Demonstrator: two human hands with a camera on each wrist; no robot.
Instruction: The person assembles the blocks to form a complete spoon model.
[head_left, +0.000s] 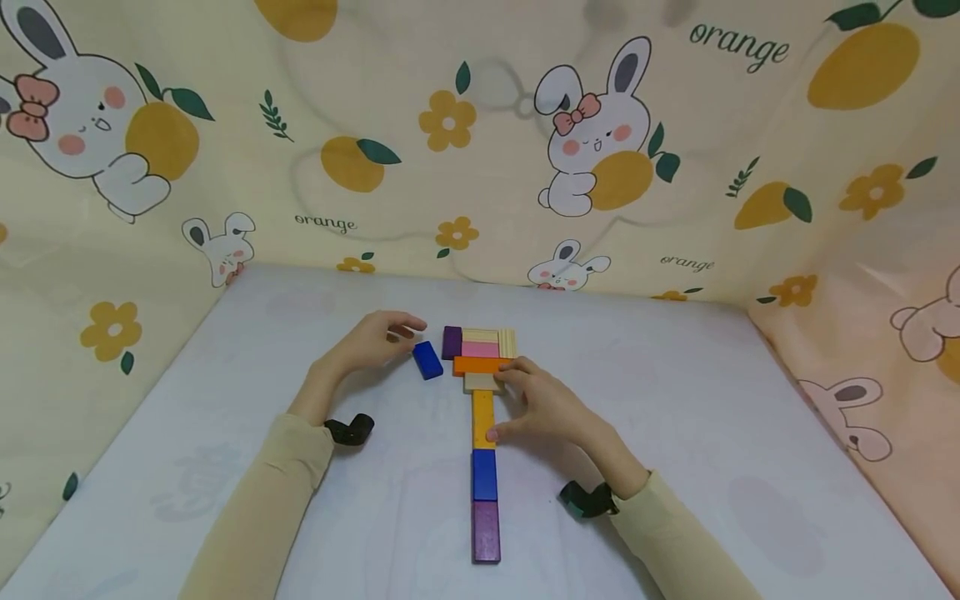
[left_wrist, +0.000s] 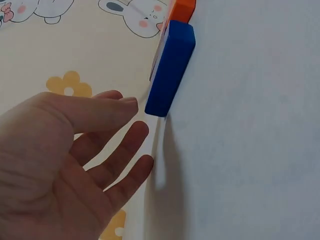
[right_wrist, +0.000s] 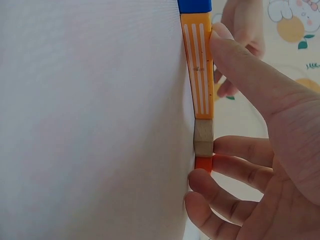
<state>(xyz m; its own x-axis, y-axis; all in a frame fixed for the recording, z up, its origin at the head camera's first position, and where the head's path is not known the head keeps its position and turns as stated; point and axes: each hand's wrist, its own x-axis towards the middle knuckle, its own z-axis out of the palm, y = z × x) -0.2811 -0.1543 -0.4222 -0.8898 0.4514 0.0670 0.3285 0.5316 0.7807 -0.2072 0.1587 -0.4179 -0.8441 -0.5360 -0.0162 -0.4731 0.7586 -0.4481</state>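
A column of wooden blocks runs down the table: purple (head_left: 486, 532), blue (head_left: 484, 476), yellow (head_left: 483, 412), a bare wood block (head_left: 480, 382) and a crosswise orange block (head_left: 477, 365). My right hand (head_left: 543, 402) lies along its right side, thumb at the yellow block and fingertips by the wood and orange blocks. White stripes mark the yellow block's side in the right wrist view. A loose blue block (left_wrist: 171, 70) sits tilted left of the column. Just beyond its corner, my left hand (head_left: 377, 340) has spread, loosely bent fingers holding nothing.
Above the orange block, a dark purple block (head_left: 452, 342), a pink block (head_left: 480, 349) and pale ridged blocks (head_left: 507, 342) form the top row. White cloth (head_left: 720, 417) covers the table. A patterned curtain (head_left: 480, 200) rises along its back and sides.
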